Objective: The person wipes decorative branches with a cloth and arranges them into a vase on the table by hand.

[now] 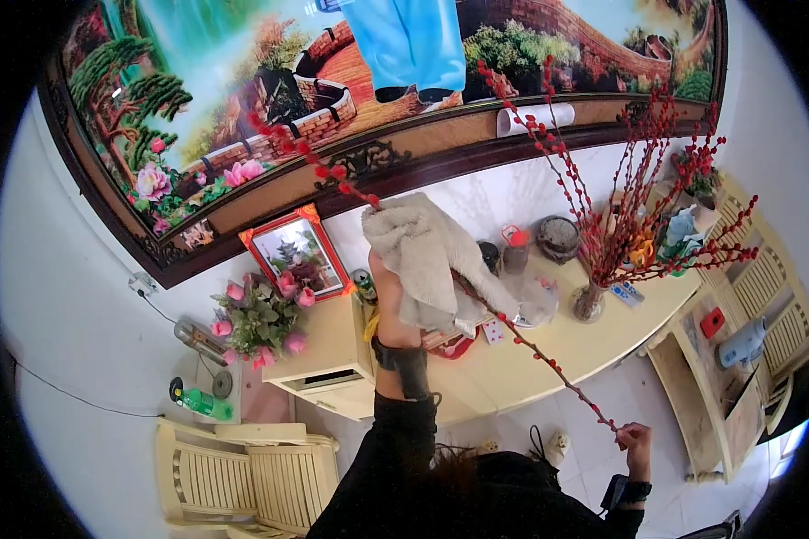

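Note:
My right hand (635,438) pinches the lower end of a long stem with red berries (548,361), at the lower right. The stem slants up to the left, over the table. A grey-beige cloth (422,247) is folded around the stem's middle, and its berried tip sticks out beyond it, in front of the framed picture. My left hand (388,283) is raised and grips the cloth around the stem; the fabric hides most of its fingers. Many similar red-berry stems (625,216) stand in a glass vase (590,304) on the table to the right.
A cream table (476,386) carries jars, a dark bowl (557,237) and playing cards. Pink artificial flowers (261,314) and a small framed picture (298,251) stand left. A large framed picture (243,108) covers the wall. Wooden chairs (243,476) flank me; a bottle (742,343) stands right.

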Demonstrator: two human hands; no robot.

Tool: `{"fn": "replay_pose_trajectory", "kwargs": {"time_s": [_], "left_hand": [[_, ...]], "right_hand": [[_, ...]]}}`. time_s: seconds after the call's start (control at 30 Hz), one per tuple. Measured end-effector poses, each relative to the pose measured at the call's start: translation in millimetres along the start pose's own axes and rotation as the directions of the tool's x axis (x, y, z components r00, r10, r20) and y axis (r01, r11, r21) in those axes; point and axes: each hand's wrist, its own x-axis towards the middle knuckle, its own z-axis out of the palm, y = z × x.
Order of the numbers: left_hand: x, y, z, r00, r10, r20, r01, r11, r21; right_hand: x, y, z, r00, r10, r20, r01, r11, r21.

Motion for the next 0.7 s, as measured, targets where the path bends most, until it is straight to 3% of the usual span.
{"fn": "replay_pose_trajectory", "kwargs": {"time_s": [0.07, 0.13, 0.27, 0.33, 0.47, 0.53, 0.7], "left_hand": [[1.2, -1.5, -1.4, 0.997, -0.044, -0.058, 0.045, 0.999, 0.021], [-0.5, -3.9, -4.6, 0.999, 0.008, -0.034, -0.006, 0.997, 0.082], [-7.7, -21.1, -23.2, 0.920, 0.299, 0.253, -0.359, 0.902, 0.239], [-13.7, -19.5, -21.4, 0.898, 0.315, 0.306, -0.390, 0.893, 0.224], [-40.4, -18.4, -33.1, 0.995, -0.021, 0.100, 0.004, 0.985, 0.170], [-53.1, -25.6, -58.0, 0.988, -0.154, 0.033, 0.147, 0.978, 0.150], [-44.5, -63.0, -132.2, 0.982, -0.152, 0.117, 0.144, 0.987, 0.074]], "right_hand": [[-0.7, 3.6, -2.6, 1.000, 0.020, 0.002, -0.020, 1.000, 0.018], [-2.4, 1.5, -1.6, 0.999, 0.038, 0.008, -0.038, 0.999, 0.024], [-4.2, 6.2, -4.3, 0.996, 0.082, 0.029, -0.083, 0.996, 0.029], [-3.9, 10.8, -5.7, 0.996, 0.078, 0.032, -0.080, 0.996, 0.042], [-5.1, 15.3, -8.9, 0.998, 0.064, 0.018, -0.065, 0.996, 0.060], [-4.1, 17.1, -9.9, 0.995, 0.081, 0.053, -0.086, 0.992, 0.097], [-1.3, 22.3, -11.5, 0.991, 0.131, 0.042, -0.137, 0.969, 0.207]]}}
